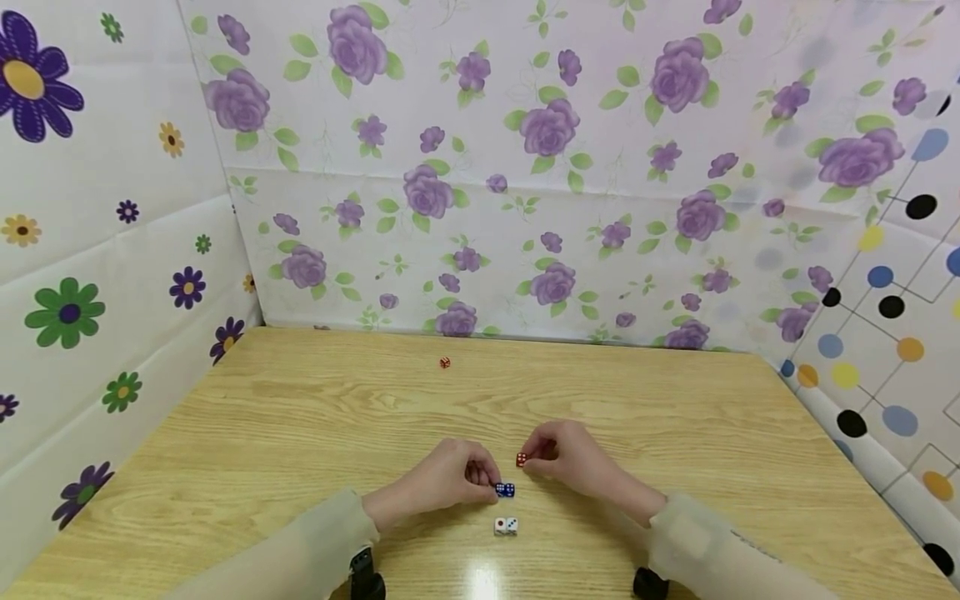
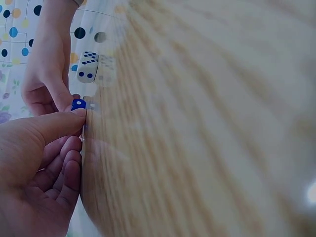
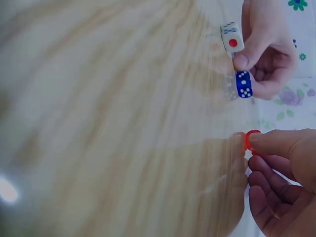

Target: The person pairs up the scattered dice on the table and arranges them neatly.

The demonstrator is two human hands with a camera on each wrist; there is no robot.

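Note:
Two blue dice (image 1: 505, 490) sit side by side on the wooden table. My left hand (image 1: 457, 477) pinches the left one between thumb and fingers; the thumb partly covers it in the left wrist view. Slightly farther back and to the right, my right hand (image 1: 573, 458) pinches a red die (image 1: 521, 459) between thumb and fingertip. In the right wrist view most of this red die (image 3: 252, 140) is hidden behind the thumb. Nearer to me, a pair of white dice (image 1: 506, 526) lies side by side, in front of the blue pair.
Another red die (image 1: 445, 362) lies alone toward the back edge of the wooden table (image 1: 315, 400). Flowered sheeting (image 1: 502, 208) hangs behind the table, with patterned sheets on the left and right sides too.

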